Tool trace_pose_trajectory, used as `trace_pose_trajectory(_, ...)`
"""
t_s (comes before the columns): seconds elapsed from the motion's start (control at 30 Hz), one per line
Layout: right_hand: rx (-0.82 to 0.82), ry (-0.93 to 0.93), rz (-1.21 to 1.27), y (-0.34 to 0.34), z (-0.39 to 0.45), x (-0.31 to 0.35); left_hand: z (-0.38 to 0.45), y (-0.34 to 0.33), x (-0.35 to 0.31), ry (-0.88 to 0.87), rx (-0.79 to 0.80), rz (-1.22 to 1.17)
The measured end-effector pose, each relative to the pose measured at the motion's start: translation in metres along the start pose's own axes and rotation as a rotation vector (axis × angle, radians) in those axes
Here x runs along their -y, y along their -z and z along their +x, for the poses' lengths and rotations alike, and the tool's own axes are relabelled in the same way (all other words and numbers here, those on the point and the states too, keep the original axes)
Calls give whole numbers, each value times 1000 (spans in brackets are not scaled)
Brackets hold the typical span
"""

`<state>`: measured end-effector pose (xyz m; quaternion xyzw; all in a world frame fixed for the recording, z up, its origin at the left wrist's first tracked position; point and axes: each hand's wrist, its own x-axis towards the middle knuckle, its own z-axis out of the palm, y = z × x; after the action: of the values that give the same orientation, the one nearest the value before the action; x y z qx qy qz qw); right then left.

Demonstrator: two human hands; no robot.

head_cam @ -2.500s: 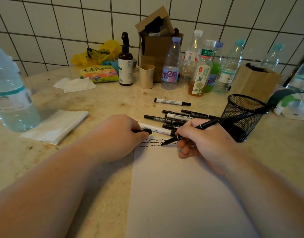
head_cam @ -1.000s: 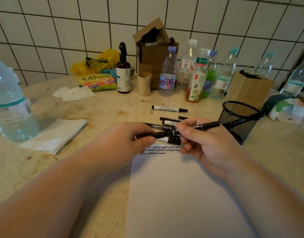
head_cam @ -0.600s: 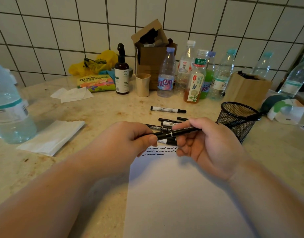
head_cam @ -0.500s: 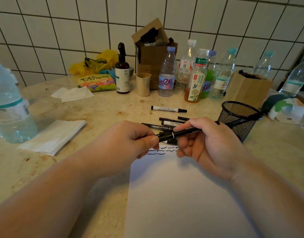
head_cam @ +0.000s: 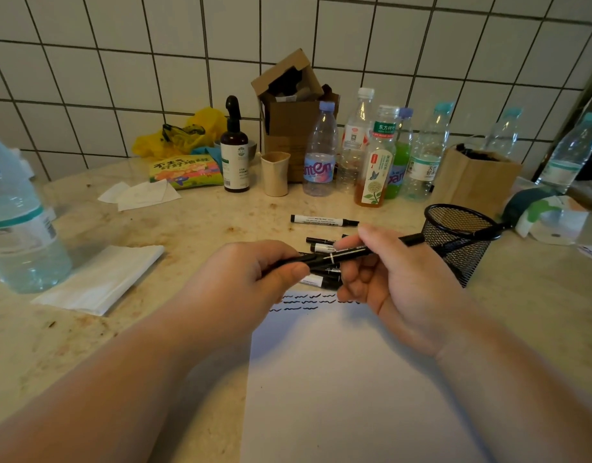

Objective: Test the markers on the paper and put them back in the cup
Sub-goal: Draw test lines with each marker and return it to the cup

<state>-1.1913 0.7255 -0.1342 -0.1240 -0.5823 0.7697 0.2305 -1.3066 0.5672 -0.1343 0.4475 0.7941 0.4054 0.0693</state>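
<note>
head view, your hands: left hand [head_cam: 251, 279] pinches the cap end of a black marker [head_cam: 341, 253], right hand [head_cam: 391, 279] is curled round the barrel, both held just above the top edge of the paper [head_cam: 338, 379].

marker axis: it runs roughly from 8 o'clock up to 2 o'clock, and the far tip pokes out past your right hand, nearly at the rim of the mesh cup [head_cam: 455, 242].

cup direction: about 2 o'clock from your right hand, close by. Right hand's clearly the nearer one, so I'd guess it does the drop once the cap's snapped on.

paper marks: two rows of squiggles [head_cam: 304, 300] along the top edge.

still waiting: loose markers [head_cam: 324, 220] at 12 o'clock past your hands, plus a few lying under them.
</note>
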Motion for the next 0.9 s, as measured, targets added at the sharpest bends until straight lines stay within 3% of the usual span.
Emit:
trace_pose_trajectory(0.1, -16, 90, -66, 3, 0, -1, 3, -1, 8, 10, 76, 92)
trace_pose_trajectory(0.33, -454, 624, -402, 22, 0, 14, 3, -3, 17, 13, 94, 186)
trace_pose_trajectory(0.5, -679, 556, -355, 36, 6, 25, 2, -6, 19, 19, 129, 205)
trace_pose_trajectory(0.9, -779, 416, -460, 44, 9, 29, 1, -8, 19, 39, 148, 207)
